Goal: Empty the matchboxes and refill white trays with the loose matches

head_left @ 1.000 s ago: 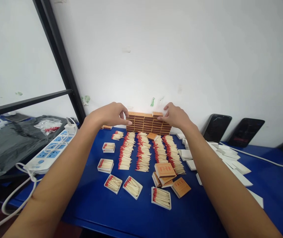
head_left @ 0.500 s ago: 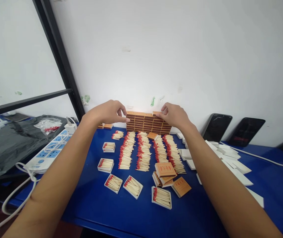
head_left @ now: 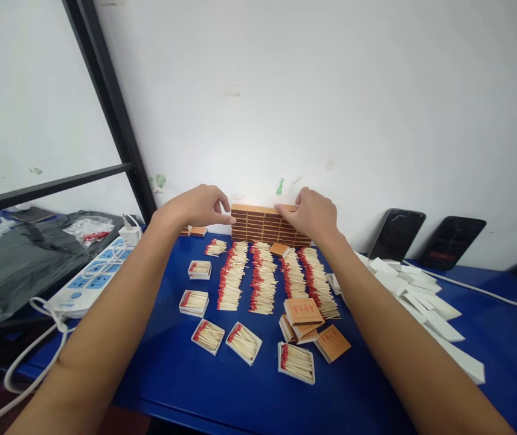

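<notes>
A low wall of stacked orange matchboxes [head_left: 261, 225] stands against the white wall at the back of the blue table [head_left: 186, 374]. My left hand [head_left: 199, 206] has its thumb and fingers pinched at the stack's left top corner. My right hand [head_left: 311, 212] rests curled over the right part of the top row, fingertips pressing a box there. In front of the stack lie several rows of red-tipped matches [head_left: 263, 277], open white trays filled with matches [head_left: 295, 362] and a few loose orange sleeves [head_left: 302, 312].
Empty white trays [head_left: 426, 305] are strewn to the right, beside two dark phones [head_left: 397, 234] leaning on the wall and a white cable. A white power strip [head_left: 90, 278] with cords, a grey bag and a black metal frame [head_left: 109, 109] stand on the left.
My right hand has slid left along the top row of the stack. My left hand stays at the left corner. The white trays on the right look shifted a little.
</notes>
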{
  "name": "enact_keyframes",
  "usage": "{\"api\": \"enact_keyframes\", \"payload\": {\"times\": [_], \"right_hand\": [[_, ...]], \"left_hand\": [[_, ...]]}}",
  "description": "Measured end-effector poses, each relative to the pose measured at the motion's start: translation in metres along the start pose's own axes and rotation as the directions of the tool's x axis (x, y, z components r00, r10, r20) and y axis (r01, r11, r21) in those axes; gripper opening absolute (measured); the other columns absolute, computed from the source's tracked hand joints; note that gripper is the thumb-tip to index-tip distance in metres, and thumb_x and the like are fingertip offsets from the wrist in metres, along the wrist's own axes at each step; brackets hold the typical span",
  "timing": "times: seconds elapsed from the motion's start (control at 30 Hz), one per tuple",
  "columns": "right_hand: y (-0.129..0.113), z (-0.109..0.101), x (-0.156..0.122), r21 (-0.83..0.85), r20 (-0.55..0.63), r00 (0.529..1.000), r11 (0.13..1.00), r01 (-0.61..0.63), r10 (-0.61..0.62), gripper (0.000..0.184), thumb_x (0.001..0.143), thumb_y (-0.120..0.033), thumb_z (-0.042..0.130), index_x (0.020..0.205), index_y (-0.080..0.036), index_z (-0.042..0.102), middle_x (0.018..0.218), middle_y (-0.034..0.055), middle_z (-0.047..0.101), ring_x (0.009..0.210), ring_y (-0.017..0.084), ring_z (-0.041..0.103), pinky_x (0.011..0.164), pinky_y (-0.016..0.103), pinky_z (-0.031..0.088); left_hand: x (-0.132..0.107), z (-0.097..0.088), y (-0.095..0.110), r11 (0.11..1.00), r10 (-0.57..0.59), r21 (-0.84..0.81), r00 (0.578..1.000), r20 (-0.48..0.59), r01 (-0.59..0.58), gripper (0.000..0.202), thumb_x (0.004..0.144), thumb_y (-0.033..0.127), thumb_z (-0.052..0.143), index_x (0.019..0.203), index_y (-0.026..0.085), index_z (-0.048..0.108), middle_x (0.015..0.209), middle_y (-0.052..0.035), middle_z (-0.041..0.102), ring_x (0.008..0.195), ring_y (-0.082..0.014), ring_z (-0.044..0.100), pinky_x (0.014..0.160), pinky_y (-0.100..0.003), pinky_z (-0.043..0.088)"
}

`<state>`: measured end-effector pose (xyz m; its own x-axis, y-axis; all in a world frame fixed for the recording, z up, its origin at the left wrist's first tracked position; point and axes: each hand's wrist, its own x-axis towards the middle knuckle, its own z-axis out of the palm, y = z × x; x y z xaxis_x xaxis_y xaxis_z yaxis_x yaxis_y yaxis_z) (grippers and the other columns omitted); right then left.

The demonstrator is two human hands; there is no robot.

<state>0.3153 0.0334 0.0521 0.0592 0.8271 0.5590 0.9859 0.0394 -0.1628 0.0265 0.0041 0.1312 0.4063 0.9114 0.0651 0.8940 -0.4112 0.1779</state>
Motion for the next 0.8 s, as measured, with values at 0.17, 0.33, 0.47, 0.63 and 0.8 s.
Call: {"api": "enact_keyframes", "payload": {"times": [0.17,0.33,0.47,0.63,0.8], "right_hand": [[-0.008,0.0,-0.002,-0.006,0.021,0.999,0.999,-0.044,0.044,0.042,0.091,-0.058,0.059,0.104,-0.018,0.064,0.099,0.0151,0.074,0.087,0.031,0.066,0.068,0.037,0.042],[0.004,-0.027,0.004,-0.021,0.054,0.992,0.993,-0.112,0.113,0.034,0.087,-0.05,0.062,0.101,-0.019,0.067,0.099,0.015,0.075,0.089,0.032,0.068,0.07,0.038,0.045],[0.023,-0.05,0.01,-0.117,0.181,0.964,0.977,-0.176,0.196,0.031,0.083,-0.049,0.07,0.093,-0.02,0.071,0.098,0.0146,0.076,0.09,0.033,0.07,0.069,0.039,0.049],[0.037,-0.047,0.014,-0.152,0.224,0.956,0.976,-0.158,0.19,0.035,0.081,-0.054,0.078,0.091,-0.02,0.074,0.099,0.0141,0.077,0.092,0.032,0.072,0.071,0.039,0.053],[0.036,-0.033,0.015,-0.153,0.306,0.931,0.975,-0.159,0.2,0.041,0.08,-0.057,0.084,0.095,-0.02,0.074,0.1,0.0141,0.077,0.096,0.032,0.073,0.076,0.038,0.053]], "left_hand": [[-0.001,-0.001,0.0,1.0,-0.002,0.0,1.0,-0.012,0.002,0.055,0.08,0.06,0.076,0.121,0.023,0.079,0.113,-0.0085,0.081,0.088,-0.0259,0.075,0.069,-0.033,0.053],[-0.002,-0.003,-0.002,1.0,-0.009,-0.018,1.0,-0.012,0.009,0.059,0.079,0.063,0.076,0.122,0.023,0.079,0.117,-0.01,0.081,0.09,-0.0269,0.075,0.07,-0.034,0.053],[0.0,-0.002,-0.004,1.0,-0.004,-0.014,1.0,-0.016,0.003,0.06,0.078,0.064,0.076,0.122,0.023,0.078,0.117,-0.0101,0.08,0.091,-0.0274,0.075,0.072,-0.035,0.053],[0.001,-0.002,-0.006,1.0,-0.005,-0.004,1.0,-0.008,0.005,0.062,0.077,0.066,0.075,0.122,0.024,0.078,0.118,-0.0096,0.08,0.093,-0.0279,0.075,0.074,-0.035,0.053],[0.001,-0.002,-0.006,1.0,0.001,-0.002,1.0,-0.01,-0.001,0.061,0.077,0.066,0.075,0.122,0.024,0.078,0.118,-0.0095,0.08,0.092,-0.0273,0.075,0.073,-0.035,0.053]]}}
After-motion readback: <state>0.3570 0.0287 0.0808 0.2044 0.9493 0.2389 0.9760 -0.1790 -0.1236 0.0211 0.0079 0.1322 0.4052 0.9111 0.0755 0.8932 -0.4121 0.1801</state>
